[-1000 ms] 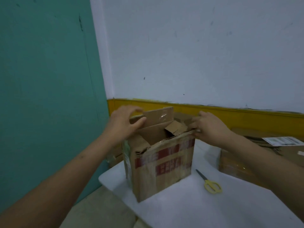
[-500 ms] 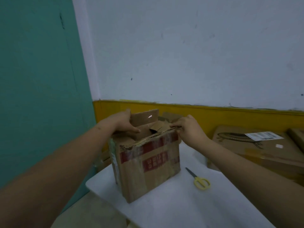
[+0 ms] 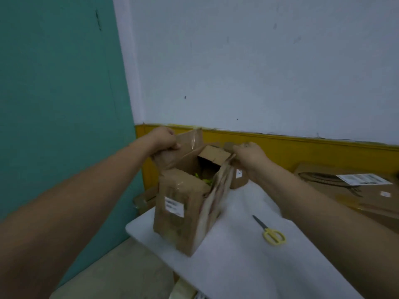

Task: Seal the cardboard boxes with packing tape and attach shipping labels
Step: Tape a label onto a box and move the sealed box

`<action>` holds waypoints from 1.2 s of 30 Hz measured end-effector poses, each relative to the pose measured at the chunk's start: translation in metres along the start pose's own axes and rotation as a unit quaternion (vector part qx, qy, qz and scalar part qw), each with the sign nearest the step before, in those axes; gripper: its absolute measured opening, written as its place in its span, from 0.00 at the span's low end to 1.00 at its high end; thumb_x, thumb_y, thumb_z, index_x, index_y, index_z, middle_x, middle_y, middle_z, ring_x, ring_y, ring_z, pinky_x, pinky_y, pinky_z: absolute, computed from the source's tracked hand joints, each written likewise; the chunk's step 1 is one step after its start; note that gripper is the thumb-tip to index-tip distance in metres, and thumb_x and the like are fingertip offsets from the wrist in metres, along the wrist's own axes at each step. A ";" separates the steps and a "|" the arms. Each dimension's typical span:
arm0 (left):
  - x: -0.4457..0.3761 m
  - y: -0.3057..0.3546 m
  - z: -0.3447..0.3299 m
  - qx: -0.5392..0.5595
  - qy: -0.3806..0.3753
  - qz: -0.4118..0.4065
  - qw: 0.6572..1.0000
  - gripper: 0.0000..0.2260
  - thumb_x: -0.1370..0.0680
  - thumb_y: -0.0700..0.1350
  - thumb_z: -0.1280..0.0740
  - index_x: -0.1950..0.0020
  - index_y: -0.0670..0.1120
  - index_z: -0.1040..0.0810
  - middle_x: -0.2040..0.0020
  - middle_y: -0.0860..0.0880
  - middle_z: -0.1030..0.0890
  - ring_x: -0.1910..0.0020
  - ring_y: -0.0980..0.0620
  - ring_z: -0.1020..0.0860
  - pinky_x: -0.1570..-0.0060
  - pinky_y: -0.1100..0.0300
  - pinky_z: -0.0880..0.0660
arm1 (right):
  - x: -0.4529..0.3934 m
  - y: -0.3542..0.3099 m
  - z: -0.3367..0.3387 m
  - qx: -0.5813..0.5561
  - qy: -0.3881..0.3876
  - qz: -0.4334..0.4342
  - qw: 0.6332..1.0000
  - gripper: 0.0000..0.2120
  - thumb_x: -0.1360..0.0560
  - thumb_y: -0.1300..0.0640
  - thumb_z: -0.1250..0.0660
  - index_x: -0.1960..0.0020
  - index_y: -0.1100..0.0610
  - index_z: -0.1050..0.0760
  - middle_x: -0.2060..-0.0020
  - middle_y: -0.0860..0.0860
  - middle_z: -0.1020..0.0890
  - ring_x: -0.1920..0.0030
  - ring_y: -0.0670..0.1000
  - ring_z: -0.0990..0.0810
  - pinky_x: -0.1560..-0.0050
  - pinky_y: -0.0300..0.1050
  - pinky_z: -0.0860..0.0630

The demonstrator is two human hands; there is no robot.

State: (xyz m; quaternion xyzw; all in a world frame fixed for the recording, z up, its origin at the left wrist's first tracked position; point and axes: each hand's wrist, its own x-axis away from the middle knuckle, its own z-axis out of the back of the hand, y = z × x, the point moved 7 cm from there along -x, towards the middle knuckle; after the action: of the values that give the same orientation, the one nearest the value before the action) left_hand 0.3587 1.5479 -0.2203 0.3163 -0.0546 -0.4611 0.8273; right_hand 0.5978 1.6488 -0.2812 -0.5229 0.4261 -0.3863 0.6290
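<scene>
A teal and pale wall corner backs the white counter, where the worn cardboard box stands open near its left edge. My left hand grips the rear flap, my right hand pinches the right one. The board looks soft and creased, probably light; I'd hold flaps near their folds. Scissors lie just beside.

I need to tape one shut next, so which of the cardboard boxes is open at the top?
The tall box on the white table, with both hands on its raised flaps. The flat box to its right is closed, with a label on top.
</scene>
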 end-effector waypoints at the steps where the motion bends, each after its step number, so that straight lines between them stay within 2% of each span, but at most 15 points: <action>1: 0.006 -0.004 0.005 0.073 0.016 0.027 0.997 0.10 0.24 0.40 0.27 0.62 0.44 0.25 0.64 0.45 0.24 0.66 0.48 0.26 0.65 0.59 0.30 | -0.001 -0.011 -0.004 0.032 -0.025 0.020 0.999 0.20 0.28 0.54 0.28 0.39 0.58 0.27 0.49 0.58 0.20 0.53 0.54 0.20 0.51 0.52 0.20; 5: 0.029 -0.017 -0.009 0.342 0.059 0.115 0.931 0.04 0.24 0.33 0.32 0.57 0.39 0.25 0.57 0.41 0.20 0.66 0.46 0.23 0.70 0.57 0.25 | 0.014 -0.054 -0.020 0.267 -0.131 0.123 0.947 0.17 0.20 0.49 0.36 0.34 0.56 0.23 0.43 0.55 0.19 0.53 0.49 0.22 0.56 0.40 0.27; 8: 0.047 -0.018 -0.041 0.449 0.067 0.152 0.878 0.05 0.24 0.33 0.34 0.48 0.36 0.24 0.62 0.41 0.22 0.68 0.47 0.23 0.74 0.57 0.24 | 0.040 -0.055 -0.038 0.431 -0.135 0.246 0.858 0.23 0.19 0.37 0.45 0.33 0.48 0.23 0.35 0.50 0.22 0.36 0.52 0.25 0.38 0.45 0.29; 12: 0.069 -0.001 -0.066 0.618 0.056 0.180 0.763 0.07 0.20 0.32 0.40 0.58 0.39 0.30 0.62 0.42 0.25 0.65 0.47 0.25 0.73 0.58 0.21 | 0.072 -0.027 -0.056 0.418 -0.257 0.278 0.826 0.33 0.28 0.24 0.43 0.30 0.41 0.30 0.42 0.43 0.20 0.44 0.47 0.22 0.41 0.50 0.25; 14: 0.078 0.009 -0.075 0.667 0.030 0.184 0.721 0.08 0.20 0.31 0.42 0.58 0.39 0.31 0.59 0.41 0.26 0.61 0.45 0.25 0.56 0.53 0.20 | 0.064 -0.025 -0.047 0.419 -0.225 0.300 0.827 0.30 0.26 0.38 0.31 0.27 0.45 0.32 0.42 0.42 0.22 0.45 0.46 0.23 0.42 0.47 0.24; 17: 0.091 0.024 -0.083 0.686 -0.019 0.177 0.705 0.08 0.19 0.33 0.41 0.58 0.39 0.31 0.55 0.39 0.25 0.54 0.43 0.23 0.44 0.49 0.22 | 0.038 -0.028 -0.032 0.426 -0.114 0.342 0.830 0.17 0.25 0.62 0.32 0.38 0.51 0.20 0.49 0.51 0.16 0.50 0.54 0.19 0.52 0.53 0.21; 18: 0.098 0.029 -0.081 0.673 -0.049 0.168 0.719 0.07 0.18 0.36 0.39 0.56 0.38 0.30 0.52 0.38 0.24 0.50 0.42 0.22 0.43 0.49 0.22 | 0.030 -0.028 -0.029 0.424 -0.096 0.349 0.830 0.16 0.26 0.65 0.34 0.42 0.53 0.18 0.52 0.52 0.16 0.52 0.54 0.19 0.55 0.51 0.22; 20: 0.107 0.033 -0.063 0.541 -0.090 0.120 0.828 0.13 0.18 0.48 0.35 0.50 0.37 0.25 0.47 0.38 0.19 0.49 0.41 0.18 0.48 0.51 0.18 | 0.022 -0.030 -0.023 0.416 -0.073 0.360 0.832 0.13 0.27 0.67 0.35 0.48 0.56 0.17 0.56 0.53 0.15 0.54 0.55 0.19 0.64 0.45 0.27; 22: 0.106 0.037 -0.020 0.273 -0.016 -0.003 0.962 0.17 0.20 0.56 0.32 0.48 0.41 0.21 0.52 0.43 0.14 0.57 0.47 0.14 0.58 0.54 0.17 | 0.013 -0.028 -0.011 0.399 -0.065 0.351 0.844 0.18 0.27 0.69 0.36 0.51 0.48 0.17 0.60 0.51 0.17 0.57 0.54 0.20 0.67 0.42 0.31; 23: 0.104 0.043 0.005 0.117 0.066 -0.081 0.988 0.16 0.23 0.58 0.30 0.48 0.45 0.20 0.53 0.48 0.14 0.58 0.50 0.15 0.59 0.54 0.17 | 0.008 -0.026 -0.006 0.388 -0.068 0.342 0.853 0.21 0.27 0.70 0.36 0.51 0.44 0.18 0.62 0.48 0.19 0.60 0.52 0.21 0.66 0.42 0.29; 25: 0.102 0.059 0.028 -0.140 0.175 -0.182 0.957 0.23 0.26 0.62 0.29 0.37 0.51 0.23 0.44 0.52 0.17 0.46 0.52 0.19 0.46 0.52 0.21 | 0.002 -0.020 0.002 0.337 -0.080 0.323 0.881 0.25 0.26 0.71 0.38 0.47 0.42 0.17 0.68 0.42 0.21 0.65 0.48 0.21 0.63 0.46 0.22; 27: 0.082 0.052 0.013 -0.259 0.119 -0.196 0.938 0.44 0.29 0.66 0.28 0.21 0.48 0.40 0.26 0.46 0.29 0.27 0.46 0.32 0.29 0.46 0.33 | -0.003 -0.016 0.004 0.270 -0.085 0.313 0.906 0.25 0.25 0.71 0.37 0.50 0.39 0.17 0.73 0.39 0.22 0.71 0.43 0.22 0.65 0.46 0.21; 29: 0.060 0.033 -0.010 -0.311 0.044 -0.160 0.936 0.54 0.35 0.70 0.26 0.19 0.48 0.47 0.22 0.45 0.35 0.23 0.43 0.37 0.25 0.42 0.40 | 0.001 -0.019 0.002 0.270 -0.077 0.336 0.899 0.19 0.24 0.70 0.34 0.48 0.46 0.16 0.72 0.33 0.23 0.68 0.33 0.23 0.64 0.29 0.28; 32: 0.044 0.030 -0.010 -0.255 0.054 -0.158 0.952 0.28 0.39 0.66 0.21 0.46 0.55 0.24 0.47 0.53 0.18 0.46 0.48 0.21 0.48 0.52 0.24 | 0.007 -0.025 -0.001 0.277 -0.084 0.368 0.884 0.15 0.23 0.69 0.34 0.45 0.53 0.16 0.64 0.31 0.23 0.64 0.28 0.23 0.64 0.26 0.31; 36: 0.051 0.066 0.000 -0.332 0.175 -0.254 0.891 0.17 0.30 0.58 0.24 0.59 0.49 0.27 0.59 0.51 0.23 0.54 0.46 0.21 0.63 0.57 0.34 | -0.003 -0.027 0.006 0.275 -0.042 0.374 0.885 0.19 0.26 0.71 0.37 0.51 0.49 0.17 0.66 0.40 0.20 0.64 0.46 0.21 0.65 0.35 0.28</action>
State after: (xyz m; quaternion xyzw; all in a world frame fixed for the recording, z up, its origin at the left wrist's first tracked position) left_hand 0.4357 1.5315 -0.1928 0.1016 0.3301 -0.5839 0.7348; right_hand 0.6012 1.6496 -0.2534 -0.1461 0.4402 -0.2016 0.8627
